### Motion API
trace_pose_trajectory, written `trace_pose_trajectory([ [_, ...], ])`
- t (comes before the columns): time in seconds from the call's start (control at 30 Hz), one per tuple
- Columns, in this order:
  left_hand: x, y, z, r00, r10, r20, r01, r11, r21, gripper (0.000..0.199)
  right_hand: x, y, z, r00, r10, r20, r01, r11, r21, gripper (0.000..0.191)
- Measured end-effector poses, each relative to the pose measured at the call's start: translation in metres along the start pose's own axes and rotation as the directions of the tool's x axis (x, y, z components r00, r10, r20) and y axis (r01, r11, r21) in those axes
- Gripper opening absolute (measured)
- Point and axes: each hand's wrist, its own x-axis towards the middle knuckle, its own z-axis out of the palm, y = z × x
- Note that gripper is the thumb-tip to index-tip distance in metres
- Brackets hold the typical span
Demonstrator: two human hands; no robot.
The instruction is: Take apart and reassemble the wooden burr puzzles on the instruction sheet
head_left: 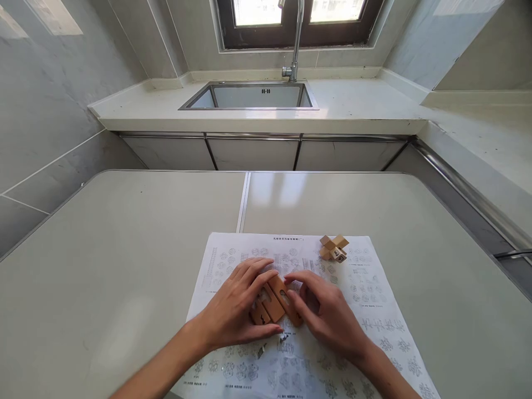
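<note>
Several flat brown wooden puzzle pieces [271, 303] with cut-out slots lie side by side on a printed sheet [233, 354]. My left hand [235, 305] curves around them from the left, its fingers at their far ends and its thumb near the close edge. A dark mark shows on the leftmost piece. The rightmost slotted piece [286, 299] sits slightly askew, with a gap beside it. My right hand [328, 307] has its thumb and index fingertip at this piece's right edge. Part of the pieces is hidden under my left fingers.
An assembled light-wood burr puzzle [333, 248] stands on the sheet's upper right. Small dark scraps or marks [262, 350] show below the pieces. The pale table [124, 249] has a seam down its middle. Beyond it are a counter with a sink [249, 108] and a faucet [296, 44].
</note>
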Motion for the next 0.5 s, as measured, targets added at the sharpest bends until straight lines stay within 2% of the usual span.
trace_pose_trajectory([
  [0.07, -0.001, 0.001, 0.0, 1.0, -0.009, 0.001, 0.009, 1.0, -0.013, 0.084, 0.0, -0.001, -0.006, 0.997, -0.015, 0.079, 0.015, 1.0, 0.0, 0.027],
  [0.2, -0.002, 0.002, -0.001, 1.0, -0.011, -0.004, 0.011, 1.0, -0.026, 0.083, -0.003, 0.0, -0.022, 0.97, -0.051, 0.236, 0.05, 0.999, 0.012, 0.064],
  [0.27, -0.002, 0.002, -0.002, 1.0, -0.012, 0.004, 0.012, 1.0, -0.029, 0.083, -0.004, 0.001, -0.029, 0.952, -0.049, 0.302, 0.052, 0.999, 0.0, 0.074],
  [0.37, -0.001, 0.003, -0.003, 1.0, -0.009, 0.015, 0.01, 0.999, -0.03, 0.084, -0.004, 0.003, -0.033, 0.945, -0.044, 0.323, 0.047, 0.999, -0.002, 0.071],
  [0.5, -0.001, 0.004, -0.004, 1.0, 0.017, 0.007, -0.017, 0.999, -0.031, 0.082, -0.002, 0.005, -0.027, 0.961, -0.048, 0.271, 0.048, 0.999, 0.006, 0.056],
])
